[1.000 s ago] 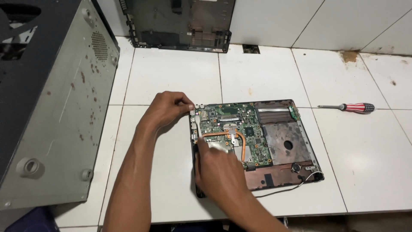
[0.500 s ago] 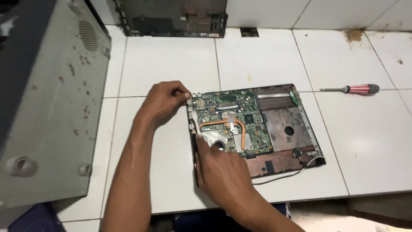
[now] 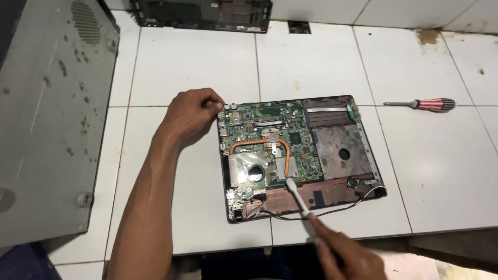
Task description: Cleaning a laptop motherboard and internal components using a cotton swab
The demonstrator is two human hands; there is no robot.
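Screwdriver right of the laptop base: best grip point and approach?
Grip the screwdriver by its thick red, white and blue striped handle, probably from above, fingers closing across its width. It lies flat on the white tile counter, thin metal shaft pointing left toward the open laptop base. The handle end has bare tile around it; the shaft looks too thin for a sure hold.

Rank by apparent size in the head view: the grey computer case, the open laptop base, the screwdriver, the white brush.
1. Grey computer case, largest, though it is cut off by the frame.
2. Open laptop base.
3. Screwdriver and white brush: these look about alike in length, and the right hand hides the brush's end, so no ranking.
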